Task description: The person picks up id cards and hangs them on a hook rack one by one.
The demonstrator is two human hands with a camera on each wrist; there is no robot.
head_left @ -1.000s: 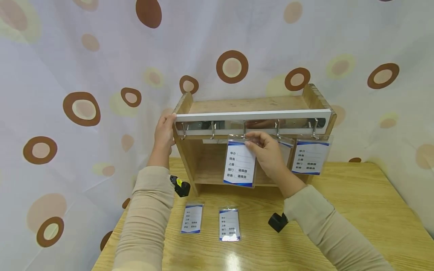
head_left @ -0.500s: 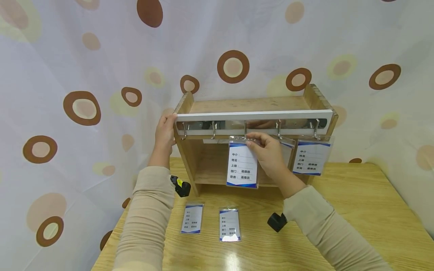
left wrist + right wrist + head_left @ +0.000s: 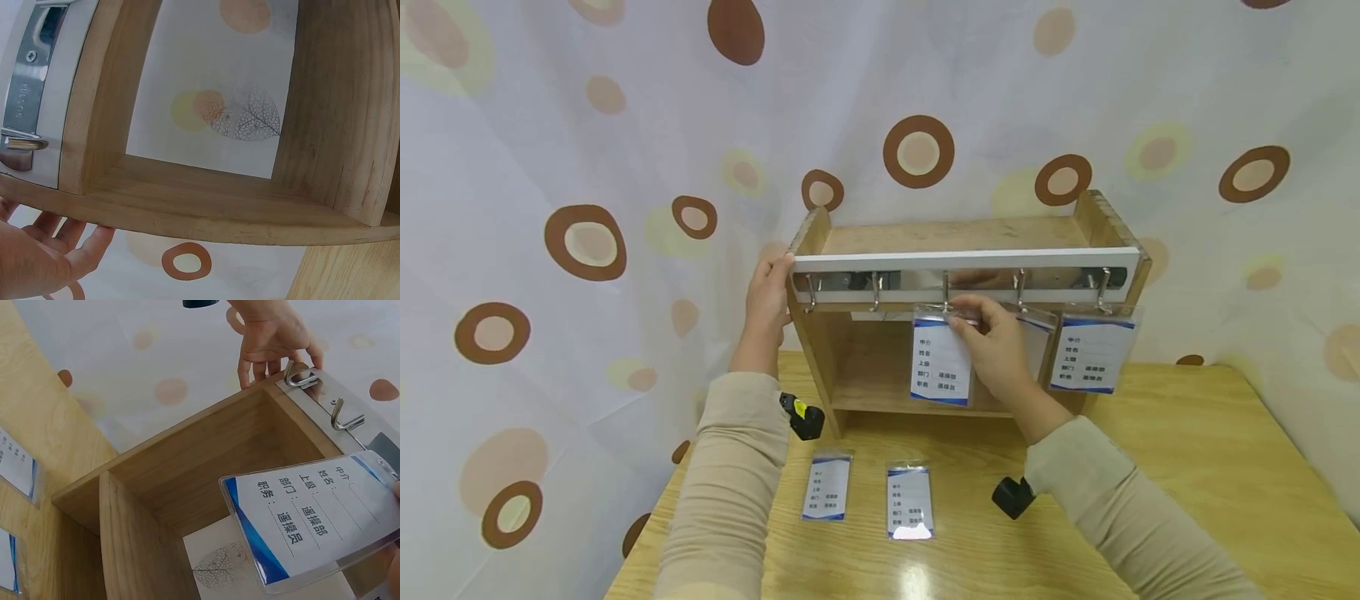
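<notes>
In the head view my right hand pinches the top edge of a clear-sleeved ID badge between thumb and fingers. The badge's top lies at the middle hook of a metal hook strip; whether the hook passes through its slot cannot be told. My left hand rests against the upper left corner of the wooden shelf. Its fingers touch the outer face of the side panel in the left wrist view. Two more badges hang to the right, one on the end hook, another partly behind my right hand.
Two badges lie on the wooden table before the shelf: a left one and a right one. Both left-hand hooks are bare. A patterned cloth hangs behind and beside the shelf.
The badge in my right hand has shifted slightly right, and its lower end has swung up and back. My left hand stays on the shelf corner.
</notes>
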